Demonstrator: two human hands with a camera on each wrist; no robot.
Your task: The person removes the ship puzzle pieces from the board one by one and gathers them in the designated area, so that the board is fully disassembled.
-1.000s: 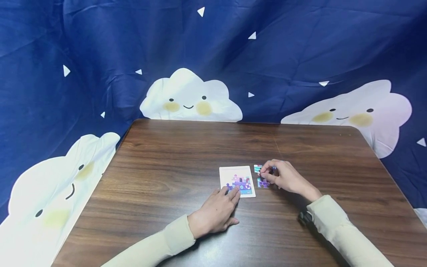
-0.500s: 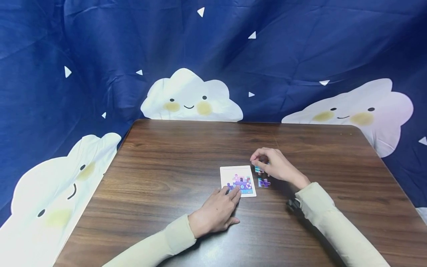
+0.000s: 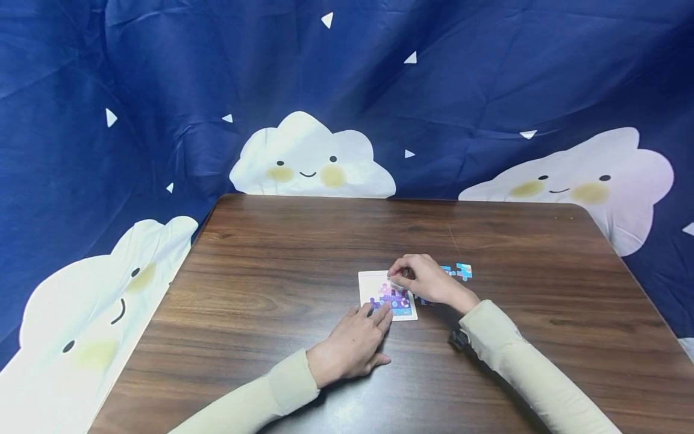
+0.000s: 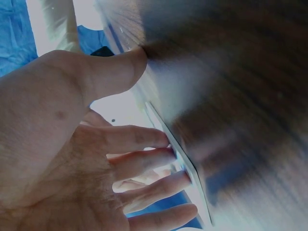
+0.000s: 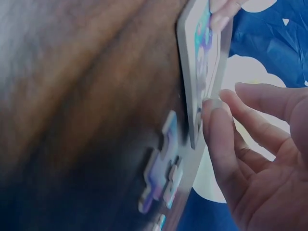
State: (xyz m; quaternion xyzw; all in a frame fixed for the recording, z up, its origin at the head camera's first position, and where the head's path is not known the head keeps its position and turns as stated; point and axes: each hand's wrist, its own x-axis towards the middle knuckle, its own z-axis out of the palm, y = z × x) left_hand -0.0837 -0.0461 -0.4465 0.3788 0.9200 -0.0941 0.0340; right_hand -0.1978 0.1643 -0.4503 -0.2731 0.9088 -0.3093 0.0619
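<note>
A white puzzle board (image 3: pixel 367 282) lies on the table, its lower part filled with a purple boat picture. My left hand (image 3: pixel 352 342) rests straight fingertips on the board's near edge, palm facing the table in the left wrist view. Over the board's upper right, my right hand (image 3: pixel 431 282) pinches a small puzzle piece (image 5: pixel 213 102) between thumb and index finger; the fingers hide most of it. Loose beside the board in the right wrist view is a purple puzzle piece (image 5: pixel 158 169).
More loose pieces lie right of the board, among them a blue-and-pink puzzle piece (image 3: pixel 464 271); the right hand partly covers others. The brown wooden table (image 3: pixel 260 253) ends at a blue cloth (image 3: pixel 347 72) printed with clouds.
My right hand has lifted from the loose pieces and moved left over the board with a puzzle piece in its pinch. The left hand has stayed on the board.
</note>
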